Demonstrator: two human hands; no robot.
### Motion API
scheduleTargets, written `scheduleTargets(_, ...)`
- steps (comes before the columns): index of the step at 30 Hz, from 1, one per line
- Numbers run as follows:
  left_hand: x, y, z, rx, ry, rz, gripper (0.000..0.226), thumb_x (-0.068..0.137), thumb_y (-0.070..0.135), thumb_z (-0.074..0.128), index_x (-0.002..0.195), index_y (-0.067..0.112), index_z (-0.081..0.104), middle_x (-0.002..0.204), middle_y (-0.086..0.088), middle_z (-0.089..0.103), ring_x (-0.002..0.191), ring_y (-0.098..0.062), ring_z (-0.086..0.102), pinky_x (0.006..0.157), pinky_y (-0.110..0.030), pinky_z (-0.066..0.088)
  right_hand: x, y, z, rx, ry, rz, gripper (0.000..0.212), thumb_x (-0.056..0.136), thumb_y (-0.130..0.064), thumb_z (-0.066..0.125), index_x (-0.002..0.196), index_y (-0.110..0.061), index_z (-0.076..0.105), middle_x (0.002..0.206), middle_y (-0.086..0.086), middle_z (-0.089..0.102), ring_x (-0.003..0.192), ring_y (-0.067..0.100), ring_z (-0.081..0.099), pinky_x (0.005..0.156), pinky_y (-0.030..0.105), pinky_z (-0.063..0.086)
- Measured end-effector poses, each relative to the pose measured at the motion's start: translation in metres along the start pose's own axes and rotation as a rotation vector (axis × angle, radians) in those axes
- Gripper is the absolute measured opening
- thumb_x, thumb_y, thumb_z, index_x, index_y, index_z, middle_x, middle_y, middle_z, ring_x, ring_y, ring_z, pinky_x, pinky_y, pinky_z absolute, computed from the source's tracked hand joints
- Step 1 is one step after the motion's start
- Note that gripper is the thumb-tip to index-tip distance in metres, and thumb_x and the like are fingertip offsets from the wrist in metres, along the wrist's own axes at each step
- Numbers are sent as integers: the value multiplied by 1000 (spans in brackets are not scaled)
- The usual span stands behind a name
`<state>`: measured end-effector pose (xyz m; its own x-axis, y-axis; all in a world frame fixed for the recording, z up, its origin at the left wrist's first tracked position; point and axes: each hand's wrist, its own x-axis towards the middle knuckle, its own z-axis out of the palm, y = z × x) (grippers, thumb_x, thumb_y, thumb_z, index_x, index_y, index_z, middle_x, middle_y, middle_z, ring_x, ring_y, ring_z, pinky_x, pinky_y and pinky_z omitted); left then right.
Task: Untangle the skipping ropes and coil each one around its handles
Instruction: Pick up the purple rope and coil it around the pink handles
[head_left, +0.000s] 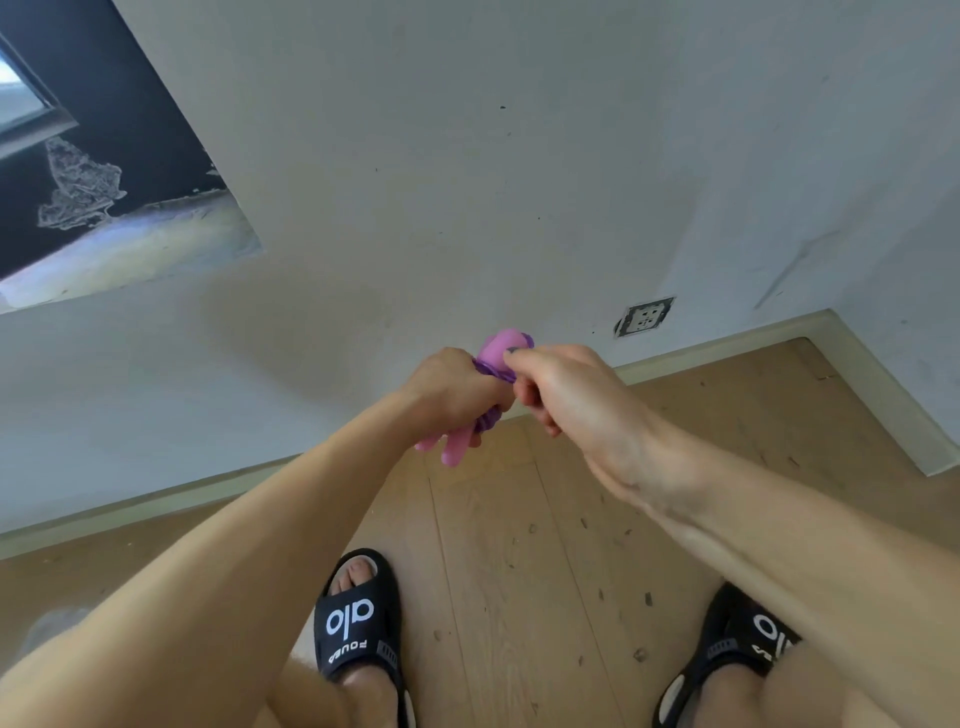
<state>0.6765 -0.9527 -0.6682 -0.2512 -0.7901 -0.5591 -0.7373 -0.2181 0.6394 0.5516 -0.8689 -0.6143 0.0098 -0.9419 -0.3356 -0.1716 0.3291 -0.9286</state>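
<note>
Both hands hold a coiled skipping rope above the floor.
The left hand (447, 395) grips the pink handles (454, 447), purple rope (488, 421) wound around them; right hand (561, 387) fingers pinch the rope's end.

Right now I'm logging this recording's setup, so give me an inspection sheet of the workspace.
Surface: wooden floor, scattered with small dark specks; no table seen.
Job's things: pink handles with purple rope coiled round them, held in the air.
Clutter: nothing seen beyond the specks.
Grippers: left hand grips the bundle; right hand pinches the rope at the top.
Cables: nothing seen.
Surroundings: white wall, wall socket, skirting board, black slides on both feet.
</note>
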Motion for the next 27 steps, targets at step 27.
scheduleTargets(27, -77, 41, -13, 75, 52, 660, 44, 84, 34, 72, 125, 31, 54, 122, 15, 60, 119, 0, 53, 99, -29, 43, -36, -26, -74, -353, 46, -360, 17, 98, -28, 60, 93, -12, 66, 87, 12, 70, 86, 28, 66, 88, 41, 54)
